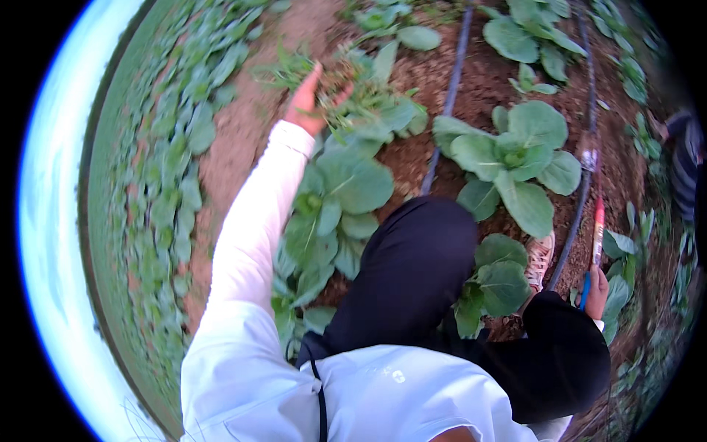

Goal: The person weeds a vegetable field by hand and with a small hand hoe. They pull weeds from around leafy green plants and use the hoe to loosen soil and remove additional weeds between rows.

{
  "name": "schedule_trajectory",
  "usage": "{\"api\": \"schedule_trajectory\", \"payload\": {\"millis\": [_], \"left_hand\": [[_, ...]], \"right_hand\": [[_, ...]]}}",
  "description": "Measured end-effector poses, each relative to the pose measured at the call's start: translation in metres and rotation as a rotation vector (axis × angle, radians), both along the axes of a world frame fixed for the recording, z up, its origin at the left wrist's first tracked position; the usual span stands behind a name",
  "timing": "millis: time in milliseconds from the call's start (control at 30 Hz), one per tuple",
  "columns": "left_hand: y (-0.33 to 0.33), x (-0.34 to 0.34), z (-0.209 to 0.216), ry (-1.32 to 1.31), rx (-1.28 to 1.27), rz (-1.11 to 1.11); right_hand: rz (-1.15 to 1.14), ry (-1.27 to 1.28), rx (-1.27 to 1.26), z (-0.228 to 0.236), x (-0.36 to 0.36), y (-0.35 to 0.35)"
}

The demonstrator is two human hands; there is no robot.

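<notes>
My left hand point(308, 103) reaches out at the upper left, fingers curled round a loose clump of weeds point(346, 82) with grassy blades and brownish bits. Below and beside it grow broad-leaved cabbage-like plants point(352, 180). Low on the right, beside my bent knee, my right hand point(598, 293) grips a slim hand tool point(598, 228) with a red and white shaft and a blue part at the hand. The tool points up and away from me over the soil; its far end is blurred, so its kind is unclear.
Dark drip hoses point(458, 62) run along the brown soil point(423, 81) between rows of plants. One leafy plant point(515, 158) stands ahead of my knee, another point(501, 278) beside my shoe point(540, 258). At the far right edge, a person's striped sleeve point(686, 158) shows.
</notes>
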State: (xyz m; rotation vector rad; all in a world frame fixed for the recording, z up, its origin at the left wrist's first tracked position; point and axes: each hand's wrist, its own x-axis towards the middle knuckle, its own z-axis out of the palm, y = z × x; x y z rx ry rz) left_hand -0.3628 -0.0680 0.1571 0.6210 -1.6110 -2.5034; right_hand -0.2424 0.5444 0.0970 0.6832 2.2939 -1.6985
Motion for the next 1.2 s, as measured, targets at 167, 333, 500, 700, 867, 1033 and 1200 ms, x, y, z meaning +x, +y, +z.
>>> {"api": "schedule_trajectory", "payload": {"millis": [167,333,500,700,867,1033,1200], "left_hand": [[-0.159,0.118,0.037,0.267,-0.105,0.294],[-0.294,0.317,-0.044,-0.675,-1.430,0.209],[-0.268,0.397,-0.125,-0.517,-0.751,0.929],[-0.231,0.443,-0.097,-0.457,-0.233,1.012],[-0.240,0.485,-0.077,-0.567,-0.353,0.918],[-0.253,0.511,-0.089,-0.775,-0.493,0.797],[-0.242,0.473,-0.113,-1.030,-0.861,0.631]], "right_hand": [[-0.003,-0.014,0.004,-0.004,0.004,0.007],[0.059,-0.028,0.020,-0.008,0.000,0.001],[0.076,-0.124,0.054,0.006,-0.008,0.006],[0.082,-0.102,0.124,0.010,-0.010,0.012],[0.099,-0.113,0.157,0.004,-0.008,0.019],[0.139,-0.111,0.164,-0.007,-0.006,0.018],[0.168,-0.055,0.200,-0.004,-0.003,0.026]]}}
